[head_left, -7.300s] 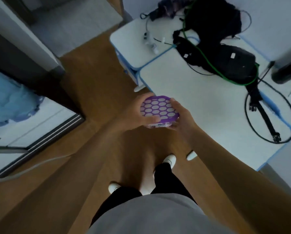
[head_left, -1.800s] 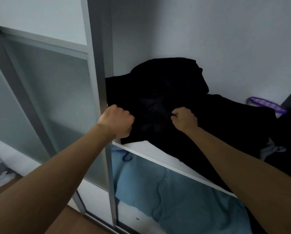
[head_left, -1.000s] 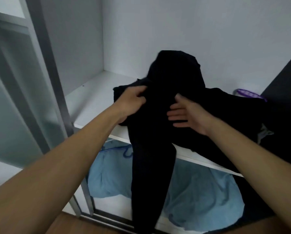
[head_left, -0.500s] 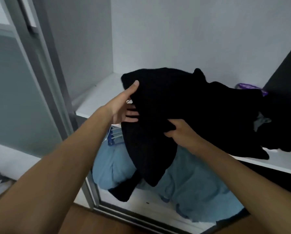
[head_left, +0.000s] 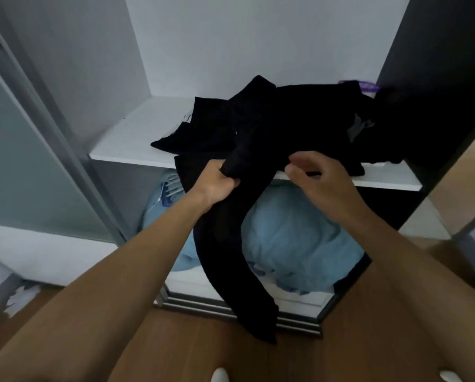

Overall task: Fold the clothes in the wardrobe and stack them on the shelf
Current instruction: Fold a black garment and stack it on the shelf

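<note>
Fingers of your left hand point(head_left: 217, 183) clench the black garment point(head_left: 258, 128); your right hand point(head_left: 317, 176) hovers open. It looks soft and limp (one end dangles), so take it by an edge.

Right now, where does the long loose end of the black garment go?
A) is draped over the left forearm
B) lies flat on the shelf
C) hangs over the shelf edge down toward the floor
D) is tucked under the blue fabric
C: gripped by the left hand, the black garment drops past the shelf edge, in front of the blue fabric, almost to floor level.
</note>
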Demonstrator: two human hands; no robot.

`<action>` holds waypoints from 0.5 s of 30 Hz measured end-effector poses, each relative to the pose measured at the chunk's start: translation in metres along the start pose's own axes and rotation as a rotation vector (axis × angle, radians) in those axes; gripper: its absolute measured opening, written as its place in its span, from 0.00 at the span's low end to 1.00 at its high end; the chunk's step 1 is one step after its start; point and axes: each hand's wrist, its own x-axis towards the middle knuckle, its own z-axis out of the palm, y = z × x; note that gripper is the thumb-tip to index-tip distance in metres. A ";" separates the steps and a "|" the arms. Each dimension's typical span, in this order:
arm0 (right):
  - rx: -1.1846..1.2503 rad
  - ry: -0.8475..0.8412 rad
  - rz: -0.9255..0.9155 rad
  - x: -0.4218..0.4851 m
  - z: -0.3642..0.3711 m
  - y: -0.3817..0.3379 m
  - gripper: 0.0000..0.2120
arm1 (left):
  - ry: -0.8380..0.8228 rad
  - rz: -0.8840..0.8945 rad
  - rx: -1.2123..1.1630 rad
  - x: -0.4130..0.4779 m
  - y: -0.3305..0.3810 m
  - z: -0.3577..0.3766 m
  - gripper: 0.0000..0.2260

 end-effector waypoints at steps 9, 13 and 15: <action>-0.187 -0.372 0.034 -0.073 0.041 -0.028 0.31 | -0.300 0.055 0.226 -0.088 -0.020 0.006 0.27; -0.281 -0.358 0.010 -0.093 0.066 -0.039 0.26 | -0.372 0.082 0.170 -0.122 -0.031 -0.017 0.23; -0.270 -0.337 0.000 -0.102 0.080 -0.039 0.14 | -0.395 0.075 0.104 -0.138 -0.042 -0.034 0.16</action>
